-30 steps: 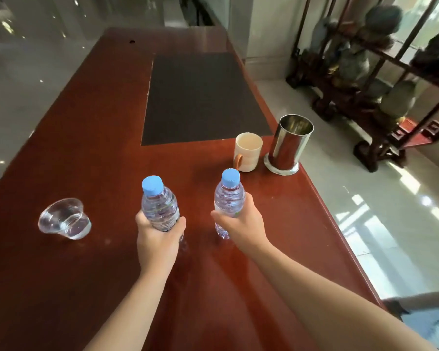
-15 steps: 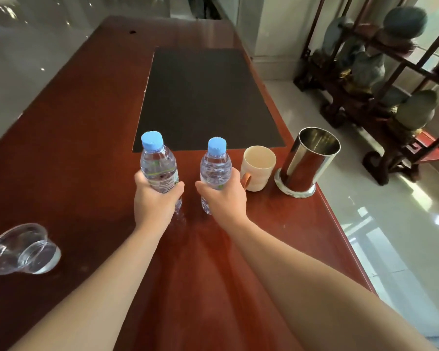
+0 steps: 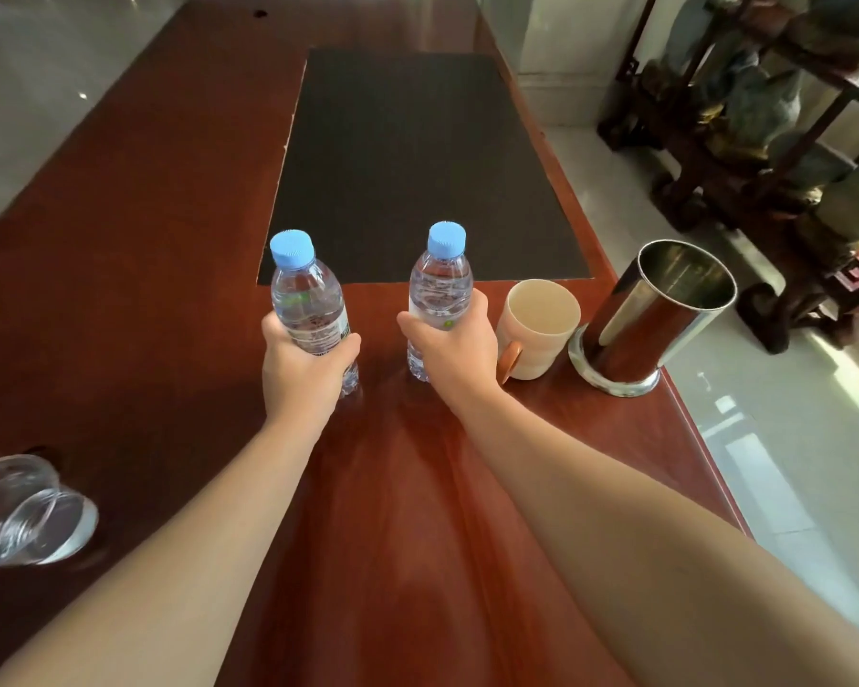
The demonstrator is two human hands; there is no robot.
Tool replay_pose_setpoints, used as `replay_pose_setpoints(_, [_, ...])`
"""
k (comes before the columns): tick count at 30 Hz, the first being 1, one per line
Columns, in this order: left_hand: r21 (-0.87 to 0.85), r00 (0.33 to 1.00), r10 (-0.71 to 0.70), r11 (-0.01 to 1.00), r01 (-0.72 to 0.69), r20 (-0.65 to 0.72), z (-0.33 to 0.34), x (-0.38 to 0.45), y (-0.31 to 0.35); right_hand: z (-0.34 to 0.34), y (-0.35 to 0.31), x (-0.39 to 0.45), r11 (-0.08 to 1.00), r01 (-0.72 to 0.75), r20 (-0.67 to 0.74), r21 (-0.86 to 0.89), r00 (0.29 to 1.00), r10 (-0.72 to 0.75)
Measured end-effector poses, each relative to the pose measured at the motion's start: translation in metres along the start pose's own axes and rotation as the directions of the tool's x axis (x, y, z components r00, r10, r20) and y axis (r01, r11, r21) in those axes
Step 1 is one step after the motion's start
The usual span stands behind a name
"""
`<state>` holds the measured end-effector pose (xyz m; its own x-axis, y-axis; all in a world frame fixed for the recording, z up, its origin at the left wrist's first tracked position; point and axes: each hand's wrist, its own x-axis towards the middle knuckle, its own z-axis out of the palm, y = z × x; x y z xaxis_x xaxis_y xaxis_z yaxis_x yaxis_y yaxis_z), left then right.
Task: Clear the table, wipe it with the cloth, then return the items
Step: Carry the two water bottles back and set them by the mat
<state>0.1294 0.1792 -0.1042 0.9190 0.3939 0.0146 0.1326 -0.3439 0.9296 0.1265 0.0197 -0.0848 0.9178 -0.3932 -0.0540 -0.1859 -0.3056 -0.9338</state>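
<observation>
Each hand grips a capped bottle: left hand (image 3: 302, 360) on the left bottle (image 3: 306, 302), right hand (image 3: 453, 345) on the right bottle (image 3: 440, 285), just left of the cream mug (image 3: 536, 329) on the table (image 3: 169, 240). Whether they're being cleared or returned is unclear; no cloth in sight.

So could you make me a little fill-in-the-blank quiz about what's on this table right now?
1. Each hand grips a clear plastic water bottle with a ____ cap.
2. The cream mug stands between the right hand and the shiny ____ cylinder.
3. The dark rectangular mat lies ____ the bottles, farther from the person.
4. The clear plastic cup sits nearest the ____ arm.

Missing words: blue; metal; behind; left
</observation>
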Motion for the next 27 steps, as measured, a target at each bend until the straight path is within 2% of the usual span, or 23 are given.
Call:
replay_pose_setpoints(7, [-0.036, 0.999, -0.020, 0.999, 0.019, -0.025, 0.009, -0.005, -0.005, -0.002, 0.007, 0.001, 0.999, 0.041, 0.014, -0.012, 0.999, -0.041])
replay_pose_setpoints(13, [-0.017, 1.000, -0.005, 1.000, 0.005, 0.006, 0.005, -0.006, -0.007, -0.006, 0.003, 0.001, 0.998, 0.064, 0.055, -0.025, 0.997, -0.063])
replay_pose_setpoints(18, [-0.029, 0.999, 0.004, 1.000, -0.002, 0.054, -0.006, -0.010, -0.002, -0.008, 0.004, 0.000, 0.999, 0.017, 0.081, -0.033, 0.997, -0.014])
replay_pose_setpoints(21, [-0.045, 0.999, -0.016, 0.999, 0.018, 0.048, -0.017, -0.019, 0.000, -0.011, 0.005, -0.008, 0.999, -0.013, 0.068, -0.036, 0.998, 0.015])
replay_pose_setpoints(27, [0.024, 0.998, -0.063, 0.998, 0.063, 0.010, -0.043, -0.049, -0.008, -0.016, 0.000, -0.043, 0.998, 0.024, 0.010, -0.059, 1.000, -0.024])
